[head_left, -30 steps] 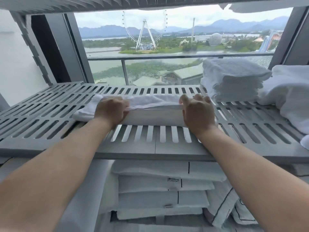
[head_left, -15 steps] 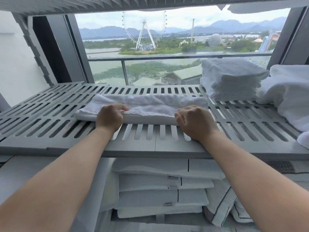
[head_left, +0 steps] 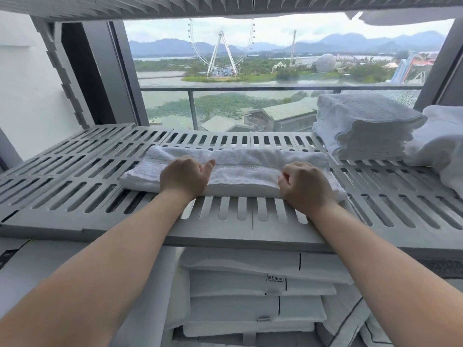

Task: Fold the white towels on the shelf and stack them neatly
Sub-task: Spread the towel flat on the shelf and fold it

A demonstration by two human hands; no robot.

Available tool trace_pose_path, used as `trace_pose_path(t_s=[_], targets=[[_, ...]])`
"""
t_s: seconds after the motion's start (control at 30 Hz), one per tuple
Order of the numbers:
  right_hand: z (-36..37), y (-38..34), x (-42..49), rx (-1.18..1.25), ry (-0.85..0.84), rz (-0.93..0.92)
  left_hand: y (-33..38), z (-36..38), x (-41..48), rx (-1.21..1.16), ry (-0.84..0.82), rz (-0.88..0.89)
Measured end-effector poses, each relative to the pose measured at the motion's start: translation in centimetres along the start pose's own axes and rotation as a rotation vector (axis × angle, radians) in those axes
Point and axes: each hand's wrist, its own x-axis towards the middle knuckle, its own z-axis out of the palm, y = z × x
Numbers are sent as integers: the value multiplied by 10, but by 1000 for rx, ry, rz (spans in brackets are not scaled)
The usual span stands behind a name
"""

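Note:
A white towel (head_left: 240, 169), folded into a long narrow strip, lies across the middle of the grey slatted shelf (head_left: 75, 179). My left hand (head_left: 185, 176) rests on its left-middle part with fingers curled down into the cloth and the thumb pointing right. Over the strip's right end, my right hand (head_left: 304, 187) grips the cloth with curled fingers. A neat stack of folded white towels (head_left: 363, 126) stands at the back right of the shelf. An unfolded heap of white towels (head_left: 441, 144) lies beside the stack at the far right.
Another slatted shelf (head_left: 225, 6) hangs close overhead. Below, a lower level holds folded white bedding (head_left: 250, 284) with dark piping. Behind the shelf is a window with a railing (head_left: 250, 88). A white wall (head_left: 30, 91) is on the left.
The towel's far part has been folded toward me, making a narrower strip. Both hands slid from its top toward the near edge and now sit on the folded strip.

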Motion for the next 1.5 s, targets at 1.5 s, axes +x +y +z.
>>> trace_pose_path(t_s=[1.5], targets=[[-17, 36, -2, 556, 243, 714, 83, 25, 4, 60, -276, 349]])
